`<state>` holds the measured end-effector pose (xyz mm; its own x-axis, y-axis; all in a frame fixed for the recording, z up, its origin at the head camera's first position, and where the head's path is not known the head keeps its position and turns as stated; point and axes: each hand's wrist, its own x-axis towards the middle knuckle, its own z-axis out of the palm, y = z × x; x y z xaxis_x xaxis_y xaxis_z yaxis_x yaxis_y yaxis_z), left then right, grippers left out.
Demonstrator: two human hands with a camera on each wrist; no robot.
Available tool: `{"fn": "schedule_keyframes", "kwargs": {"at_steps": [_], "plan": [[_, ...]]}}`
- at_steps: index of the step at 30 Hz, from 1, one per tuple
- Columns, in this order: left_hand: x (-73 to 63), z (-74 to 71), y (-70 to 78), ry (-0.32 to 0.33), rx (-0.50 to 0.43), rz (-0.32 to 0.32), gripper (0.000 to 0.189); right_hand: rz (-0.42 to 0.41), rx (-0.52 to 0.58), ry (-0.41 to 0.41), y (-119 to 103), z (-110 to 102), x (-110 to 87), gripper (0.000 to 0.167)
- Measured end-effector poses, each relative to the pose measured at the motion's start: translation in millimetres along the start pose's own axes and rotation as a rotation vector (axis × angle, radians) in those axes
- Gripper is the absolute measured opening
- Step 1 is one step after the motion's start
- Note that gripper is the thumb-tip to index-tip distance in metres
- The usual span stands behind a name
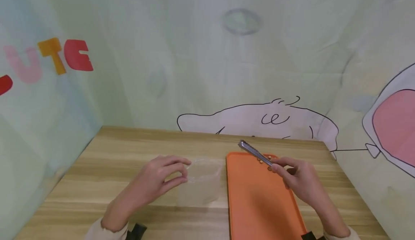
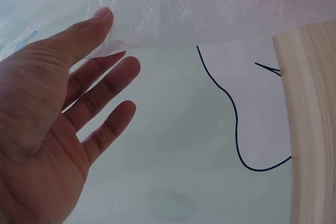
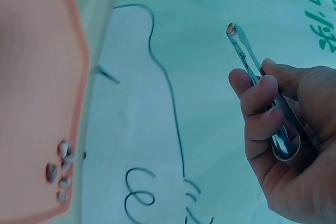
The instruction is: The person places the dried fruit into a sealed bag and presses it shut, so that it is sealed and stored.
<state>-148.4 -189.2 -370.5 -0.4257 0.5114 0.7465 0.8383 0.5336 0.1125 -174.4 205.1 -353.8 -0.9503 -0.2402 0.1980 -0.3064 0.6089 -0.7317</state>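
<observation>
A clear plastic bag (image 1: 203, 188) hangs from my left hand (image 1: 159, 175), its edge pinched between thumb and forefinger. In the left wrist view the bag (image 2: 178, 9) spreads across the top, and the other fingers (image 2: 107, 90) are loosely bent away from it. My right hand (image 1: 301, 179) grips metal tongs (image 1: 254, 152) above the far right of an orange tray (image 1: 249, 189). The right wrist view shows the tongs (image 3: 282, 145) nearly closed, with a small brownish piece (image 3: 230, 29) at their tips. Several small round shiny pieces (image 3: 51, 172) lie in the tray's far corner.
The tray lies on a wood-grain table (image 1: 129, 153), to the right of the bag. Behind and beside the table hangs a pale printed backdrop (image 1: 194, 71) with cartoon drawings and coloured letters (image 1: 77, 55).
</observation>
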Motion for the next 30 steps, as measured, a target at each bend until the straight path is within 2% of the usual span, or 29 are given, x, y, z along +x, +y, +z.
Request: {"fn": "schedule_keyframes", "kwargs": {"at_steps": [7, 12, 17, 22, 30], "plan": [[0.1, -1.5, 0.6, -0.036, -0.019, -0.038, 0.011, -0.032, 0.137, -0.126, -26, 4, -0.2, 0.020], [-3.1, -1.8, 1.4, -0.083, -0.097, -0.111, 0.011, -0.125, 0.194, -0.175, -35, 12, 1.2, 0.013], [-5.3, -3.2, 1.1, -0.096, -0.199, -0.160, 0.018, -0.262, 0.123, -0.196, -38, 21, 3.2, 0.008], [-6.2, -3.5, 0.6, -0.102, -0.220, -0.173, 0.018, -0.421, 0.042, -0.179, -40, 30, 4.1, 0.011], [-6.6, -1.7, -0.5, -0.121, -0.203, -0.185, 0.015, -0.648, -0.116, -0.036, -37, 40, 7.7, 0.021]]}}
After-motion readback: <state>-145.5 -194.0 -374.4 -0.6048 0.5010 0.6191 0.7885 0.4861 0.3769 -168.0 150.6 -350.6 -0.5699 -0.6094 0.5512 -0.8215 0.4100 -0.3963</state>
